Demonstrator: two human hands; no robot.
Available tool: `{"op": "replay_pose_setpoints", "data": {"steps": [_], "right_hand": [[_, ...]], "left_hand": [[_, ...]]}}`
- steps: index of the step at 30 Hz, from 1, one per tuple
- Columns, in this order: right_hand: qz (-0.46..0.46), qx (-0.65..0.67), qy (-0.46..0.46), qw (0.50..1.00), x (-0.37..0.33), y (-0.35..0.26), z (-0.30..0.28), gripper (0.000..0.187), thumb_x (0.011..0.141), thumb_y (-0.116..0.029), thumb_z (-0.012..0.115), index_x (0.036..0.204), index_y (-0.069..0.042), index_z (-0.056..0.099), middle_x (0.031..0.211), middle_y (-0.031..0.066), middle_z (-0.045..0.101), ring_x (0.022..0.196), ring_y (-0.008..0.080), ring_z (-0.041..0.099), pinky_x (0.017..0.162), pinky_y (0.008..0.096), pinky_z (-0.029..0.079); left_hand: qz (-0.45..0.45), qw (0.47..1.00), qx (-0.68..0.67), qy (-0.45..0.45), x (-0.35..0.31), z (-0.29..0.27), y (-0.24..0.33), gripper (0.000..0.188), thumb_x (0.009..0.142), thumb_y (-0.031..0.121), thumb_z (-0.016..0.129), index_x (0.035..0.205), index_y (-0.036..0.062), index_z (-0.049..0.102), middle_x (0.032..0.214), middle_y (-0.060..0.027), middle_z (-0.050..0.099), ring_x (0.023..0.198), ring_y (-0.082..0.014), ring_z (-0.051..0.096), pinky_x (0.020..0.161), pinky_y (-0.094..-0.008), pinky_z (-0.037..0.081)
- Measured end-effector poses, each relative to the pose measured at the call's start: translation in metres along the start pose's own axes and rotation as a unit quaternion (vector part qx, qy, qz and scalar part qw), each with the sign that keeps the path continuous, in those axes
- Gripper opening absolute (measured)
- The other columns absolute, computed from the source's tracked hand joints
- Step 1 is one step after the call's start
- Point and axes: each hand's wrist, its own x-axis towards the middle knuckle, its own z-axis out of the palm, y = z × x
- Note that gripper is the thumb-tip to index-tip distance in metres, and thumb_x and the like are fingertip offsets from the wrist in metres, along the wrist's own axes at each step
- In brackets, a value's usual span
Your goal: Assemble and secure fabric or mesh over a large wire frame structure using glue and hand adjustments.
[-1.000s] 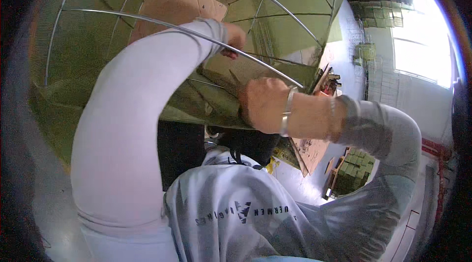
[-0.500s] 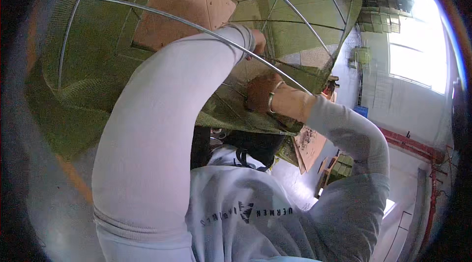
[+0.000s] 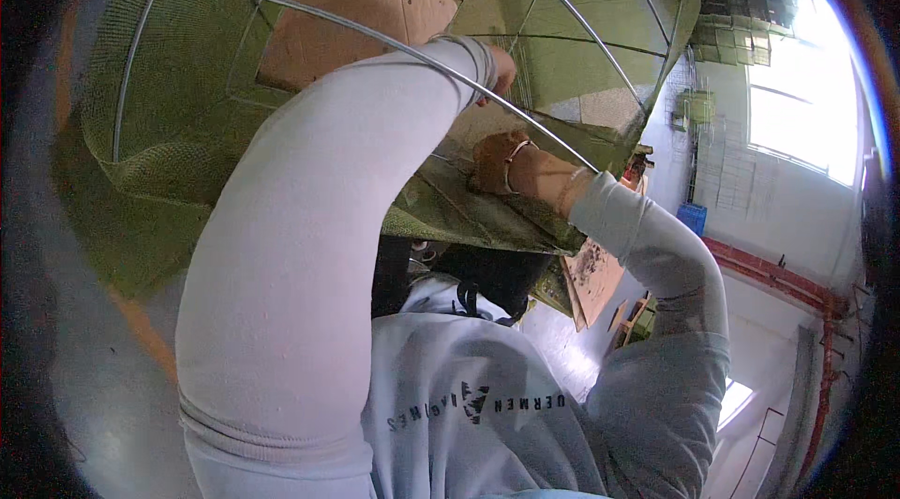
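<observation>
A large frame of thin metal rods (image 3: 572, 26) covered in olive-green mesh (image 3: 164, 115) surrounds both my hands. My left arm reaches in under the front rod, and my left hand (image 3: 502, 74) shows only in part beyond its sleeve cuff; its fingers are hidden. Lower and closer to me, my right hand (image 3: 495, 160) is bent down at the mesh inside the near side, a thin bracelet on its wrist. Its fingers are out of sight, so I cannot tell whether it grips anything. A brown cardboard sheet (image 3: 352, 12) lies inside, beyond my left forearm.
The front rod (image 3: 319, 16) crosses above my left forearm. At the right, a stained cardboard piece (image 3: 592, 279) sits below the mesh edge. Farther right are a blue crate (image 3: 692, 218), a red pipe (image 3: 778, 276) and a bright window (image 3: 797, 96).
My right hand has turned a little, and its forearm has moved slightly inward. My left hand has hardly moved. The whole view has shifted slightly.
</observation>
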Motion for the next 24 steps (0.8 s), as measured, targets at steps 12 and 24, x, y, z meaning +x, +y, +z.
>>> {"op": "replay_pose_setpoints", "data": {"steps": [12, 24], "right_hand": [[0.12, -0.052, -0.05, 0.99, 0.003, -0.004, 0.0, 0.035, 0.081, -0.037, 0.057, 0.095, -0.006, 0.069, 0.098, 0.0131, 0.067, 0.092, 0.0277, 0.065, 0.078, 0.0391, 0.053], [0.078, -0.062, 0.018, 0.995, -0.01, -0.017, -0.019, 0.027, 0.077, -0.025, 0.062, 0.095, -0.006, 0.068, 0.093, 0.0114, 0.068, 0.092, 0.0276, 0.066, 0.077, 0.0392, 0.053]], "left_hand": [[0.031, 0.985, 0.157, 0.058, 0.016, -0.002, -0.009, 0.014, 0.07, 0.016, 0.062, 0.067, 0.0017, 0.06, 0.066, -0.0173, 0.06, 0.053, -0.0272, 0.059, 0.046, -0.0392, 0.047], [0.186, 0.874, 0.436, 0.109, 0.021, -0.013, -0.018, 0.015, 0.068, 0.013, 0.059, 0.068, -0.0011, 0.064, 0.075, -0.0211, 0.062, 0.065, -0.0317, 0.062, 0.055, -0.0437, 0.049]]}}
